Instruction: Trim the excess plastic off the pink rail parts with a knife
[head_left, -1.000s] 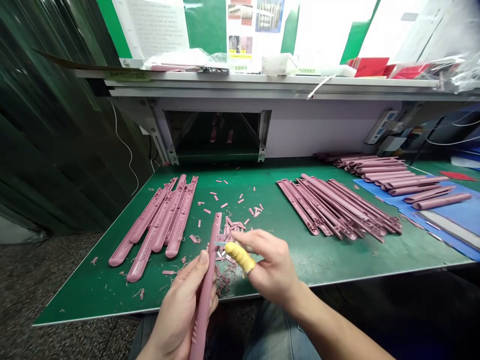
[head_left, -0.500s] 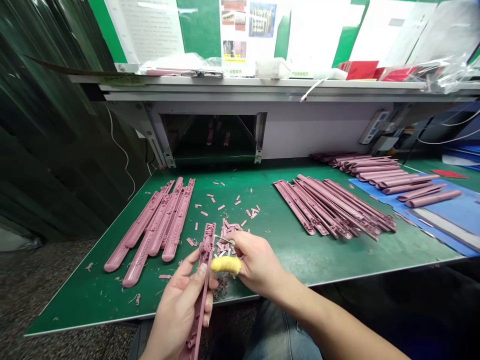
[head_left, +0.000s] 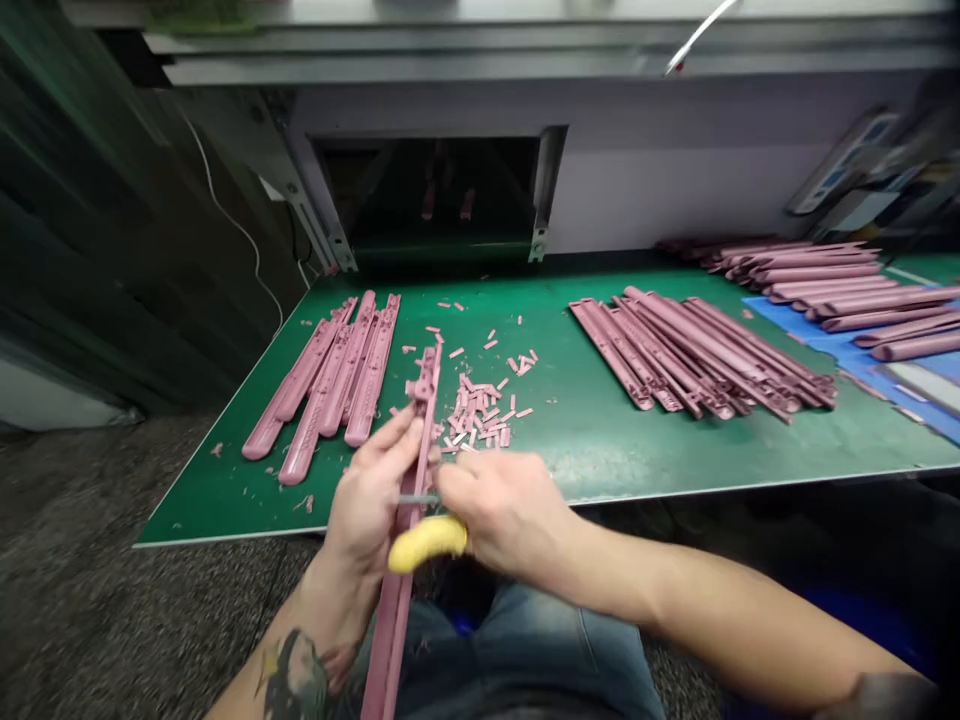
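Observation:
My left hand (head_left: 367, 505) is closed round a long pink plastic strip (head_left: 424, 400) that runs from my lap up over the front edge of the green table (head_left: 600, 440). My right hand (head_left: 502, 505) is closed on a small thin blade (head_left: 417, 498) whose tip touches the strip beside my left fingers. A yellow wrapping covers my right thumb (head_left: 427, 541). Both hands hover just in front of the table edge, above my knees.
A pile of pink strips (head_left: 330, 375) lies at the left, a larger pile (head_left: 697, 350) at the right, and rounder pink pieces (head_left: 840, 290) on a blue mat far right. Small pink offcuts (head_left: 480, 415) are scattered mid-table. A dark chute opening (head_left: 435, 200) sits behind.
The view has tilted down and nearer. My hands have drawn back toward my lap with the strip, and the blade has slid lower along it.

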